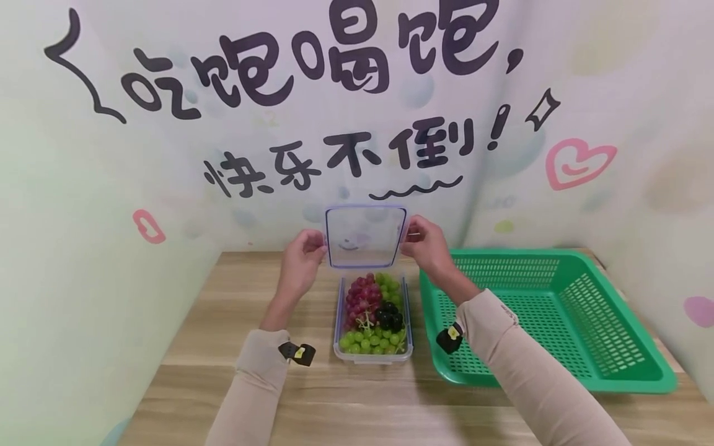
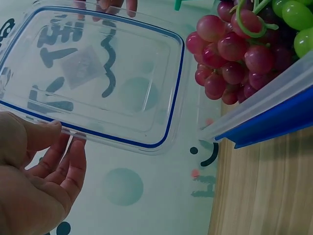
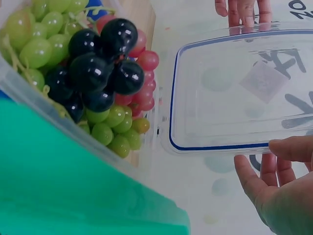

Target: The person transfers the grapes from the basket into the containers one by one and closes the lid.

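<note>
A clear lid with a blue seal is held up between both hands, standing nearly upright behind and above the far end of a clear box. My left hand pinches its left edge, thumb on one face and fingers on the other. On the opposite edge, my right hand pinches it the same way. Inside the box lie red grapes, black grapes and green grapes. A pale square sticker shows on the lid.
To the right of the box stands a green plastic basket with perforated walls, under my right forearm. Both rest on a wood-grain table. A pale wall covering with large black writing rises behind the table.
</note>
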{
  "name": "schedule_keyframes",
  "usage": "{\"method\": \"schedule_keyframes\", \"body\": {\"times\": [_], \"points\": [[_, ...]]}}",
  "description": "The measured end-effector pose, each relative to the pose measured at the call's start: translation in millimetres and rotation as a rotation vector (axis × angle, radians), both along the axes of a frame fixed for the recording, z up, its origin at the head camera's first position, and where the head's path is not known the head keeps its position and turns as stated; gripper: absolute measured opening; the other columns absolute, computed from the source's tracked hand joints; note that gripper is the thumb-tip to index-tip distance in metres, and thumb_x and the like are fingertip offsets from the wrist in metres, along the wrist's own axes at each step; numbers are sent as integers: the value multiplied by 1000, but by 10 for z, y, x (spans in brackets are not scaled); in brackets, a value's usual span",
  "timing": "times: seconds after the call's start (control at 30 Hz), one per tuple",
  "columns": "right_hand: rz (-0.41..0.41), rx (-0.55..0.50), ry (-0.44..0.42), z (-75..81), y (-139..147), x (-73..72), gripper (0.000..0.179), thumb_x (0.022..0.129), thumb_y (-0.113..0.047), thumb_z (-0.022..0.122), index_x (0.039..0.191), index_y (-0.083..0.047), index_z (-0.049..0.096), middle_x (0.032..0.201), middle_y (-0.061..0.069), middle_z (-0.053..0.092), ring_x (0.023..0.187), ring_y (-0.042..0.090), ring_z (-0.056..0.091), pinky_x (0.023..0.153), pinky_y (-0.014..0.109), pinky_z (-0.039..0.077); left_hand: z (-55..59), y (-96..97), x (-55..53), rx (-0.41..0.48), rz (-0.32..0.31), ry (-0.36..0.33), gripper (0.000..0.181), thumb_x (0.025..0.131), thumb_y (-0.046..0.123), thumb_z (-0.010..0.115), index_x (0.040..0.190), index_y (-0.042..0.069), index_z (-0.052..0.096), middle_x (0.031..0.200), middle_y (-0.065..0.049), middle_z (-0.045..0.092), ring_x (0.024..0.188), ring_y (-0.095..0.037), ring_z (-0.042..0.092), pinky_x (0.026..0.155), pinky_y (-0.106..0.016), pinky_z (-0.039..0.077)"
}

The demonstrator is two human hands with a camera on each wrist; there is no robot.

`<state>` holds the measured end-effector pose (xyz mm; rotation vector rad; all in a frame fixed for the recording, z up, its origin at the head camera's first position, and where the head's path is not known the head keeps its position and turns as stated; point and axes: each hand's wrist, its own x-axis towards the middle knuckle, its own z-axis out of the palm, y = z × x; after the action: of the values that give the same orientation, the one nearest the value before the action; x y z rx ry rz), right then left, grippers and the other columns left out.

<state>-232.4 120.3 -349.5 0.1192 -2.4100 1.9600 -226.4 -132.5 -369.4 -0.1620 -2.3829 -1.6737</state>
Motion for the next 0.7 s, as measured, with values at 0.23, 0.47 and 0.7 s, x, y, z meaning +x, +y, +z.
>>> {"method": "schedule_keyframes", "body": {"times": [0.23, 0.47, 0.7], "points": [[-29, 59, 13, -65, 51, 0, 22, 85, 17, 61, 102, 4, 59, 110, 21, 65, 99, 28, 61, 83, 32, 55, -69, 52, 9, -22, -16, 9, 17, 92, -8, 60, 109, -2, 61, 110, -19, 66, 109, -32, 65, 92, -40, 58], [-10, 114, 27, -139, 79, 22, 22, 85, 18, 59, 101, 3, 60, 111, 19, 65, 94, 26, 58, 75, 26, 52, -174, 81, 17, 22, -47, 49, 14, 89, -14, 59, 101, -6, 59, 106, -23, 66, 110, -37, 66, 93, -42, 58], [13, 150, 61, -227, 121, 54, 23, 83, 20, 58, 96, 2, 60, 101, 15, 62, 86, 22, 52, 70, 27, 50, -282, 92, 17, 41, -83, 40, 12, 89, -14, 61, 98, -6, 59, 123, -22, 66, 114, -36, 65, 97, -38, 56]]}}
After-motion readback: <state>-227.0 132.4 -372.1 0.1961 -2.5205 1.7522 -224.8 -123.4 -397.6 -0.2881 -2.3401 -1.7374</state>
